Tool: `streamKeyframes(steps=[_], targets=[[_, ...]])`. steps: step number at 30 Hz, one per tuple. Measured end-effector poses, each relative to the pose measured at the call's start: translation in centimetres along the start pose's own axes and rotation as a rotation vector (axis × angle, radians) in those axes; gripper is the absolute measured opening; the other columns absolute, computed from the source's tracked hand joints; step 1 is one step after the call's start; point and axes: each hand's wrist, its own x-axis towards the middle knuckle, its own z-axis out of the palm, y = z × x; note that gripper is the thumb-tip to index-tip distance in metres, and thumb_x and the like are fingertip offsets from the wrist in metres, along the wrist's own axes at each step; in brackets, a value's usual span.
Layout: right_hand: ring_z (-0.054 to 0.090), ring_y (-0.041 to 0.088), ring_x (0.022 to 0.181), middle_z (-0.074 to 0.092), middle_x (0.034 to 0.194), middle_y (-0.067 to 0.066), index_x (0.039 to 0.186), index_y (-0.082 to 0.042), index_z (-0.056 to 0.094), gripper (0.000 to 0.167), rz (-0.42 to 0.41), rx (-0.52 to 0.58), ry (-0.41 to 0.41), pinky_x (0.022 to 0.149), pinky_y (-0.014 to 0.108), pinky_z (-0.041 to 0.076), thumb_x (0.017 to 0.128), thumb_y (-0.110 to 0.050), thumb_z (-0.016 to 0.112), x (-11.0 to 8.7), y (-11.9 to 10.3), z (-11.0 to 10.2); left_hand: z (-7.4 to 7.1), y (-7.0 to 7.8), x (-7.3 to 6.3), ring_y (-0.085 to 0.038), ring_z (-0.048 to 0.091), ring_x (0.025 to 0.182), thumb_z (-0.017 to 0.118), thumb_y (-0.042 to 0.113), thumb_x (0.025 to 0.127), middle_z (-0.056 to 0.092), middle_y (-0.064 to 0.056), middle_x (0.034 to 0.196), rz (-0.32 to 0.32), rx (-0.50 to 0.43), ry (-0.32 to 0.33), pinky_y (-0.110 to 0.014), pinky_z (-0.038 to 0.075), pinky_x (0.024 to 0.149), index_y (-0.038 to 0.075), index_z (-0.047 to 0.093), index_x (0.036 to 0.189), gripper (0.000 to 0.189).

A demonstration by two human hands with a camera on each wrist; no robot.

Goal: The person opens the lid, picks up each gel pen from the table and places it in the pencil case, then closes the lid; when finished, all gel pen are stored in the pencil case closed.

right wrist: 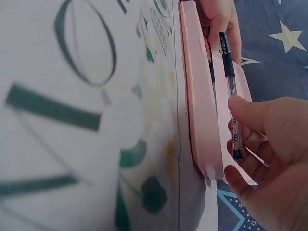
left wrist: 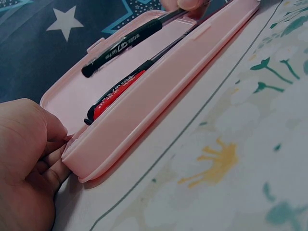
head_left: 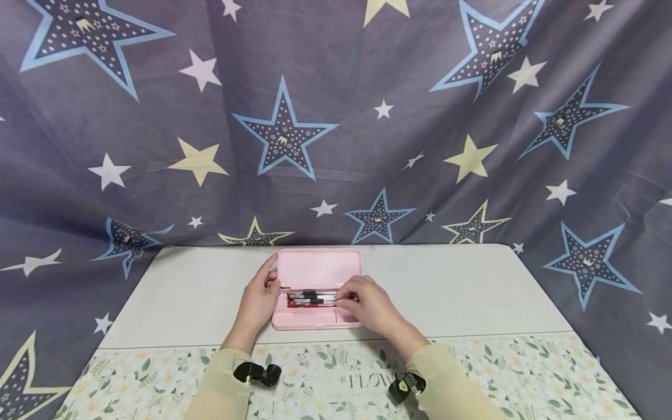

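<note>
A pink pencil case point(head_left: 319, 268) lies open on the table, its lid tilted back. My left hand point(head_left: 257, 303) holds its left end, the thumb near the hinge in the left wrist view. With thumb and fingertips my right hand point(head_left: 374, 303) pinches a clear gel pen with black ends point(right wrist: 233, 86). That pen is raised over the case, above the other pens in the left wrist view. Inside the long compartment lie more pens, among them a black one and a red gel pen point(left wrist: 118, 96). The right hand covers the right end of the compartment in the head view.
At the front of the case are a long shallow compartment point(head_left: 304, 318) and a small one at right. The white table top point(head_left: 451, 291) meets a flower-printed mat point(head_left: 525, 373) nearer me. A star-patterned curtain point(head_left: 336, 70) hangs behind and at both sides.
</note>
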Motion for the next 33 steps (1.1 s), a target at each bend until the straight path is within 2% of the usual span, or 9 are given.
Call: streamKeyframes(steps=[7,20,27,33], targets=[[0.06,0.013,0.094,0.065,0.091,-0.013,0.092,-0.021,0.079,0.011,-0.003,-0.02,-0.013,0.088,0.039,0.053,0.097,-0.014,0.087,0.4,-0.2,0.5,0.0,-0.1,-0.2,-0.028,0.067,0.105,0.054,0.004,0.11,0.073,-0.016,0.124,0.021,0.006,0.013,-0.049,0.05,0.097,0.019,0.044,0.171,0.063],[0.057,0.013,0.091,0.065,0.09,-0.012,0.091,-0.022,0.079,0.011,-0.011,-0.089,-0.003,0.089,0.041,0.049,0.096,-0.016,0.087,0.8,-0.1,1.2,0.0,-0.1,-0.1,-0.032,0.068,0.11,0.053,0.006,0.111,0.074,-0.017,0.128,0.017,-0.004,0.002,-0.052,0.049,0.103,0.021,0.044,0.171,0.063],[0.056,0.013,0.09,0.063,0.088,-0.011,0.09,-0.021,0.08,0.011,-0.005,-0.12,-0.009,0.088,0.042,0.049,0.097,-0.017,0.087,0.9,-0.2,1.4,0.0,0.0,-0.2,-0.031,0.068,0.108,0.053,0.004,0.111,0.074,-0.017,0.127,0.026,0.006,0.013,-0.053,0.05,0.101,0.018,0.044,0.171,0.062],[0.055,0.014,0.09,0.063,0.088,-0.011,0.09,-0.022,0.079,0.012,0.001,-0.135,-0.009,0.087,0.042,0.048,0.097,-0.018,0.087,0.9,-0.3,1.5,-0.1,0.1,-0.2,-0.03,0.068,0.108,0.054,0.004,0.111,0.074,-0.016,0.127,0.012,0.006,0.008,-0.051,0.05,0.101,0.019,0.043,0.171,0.063]])
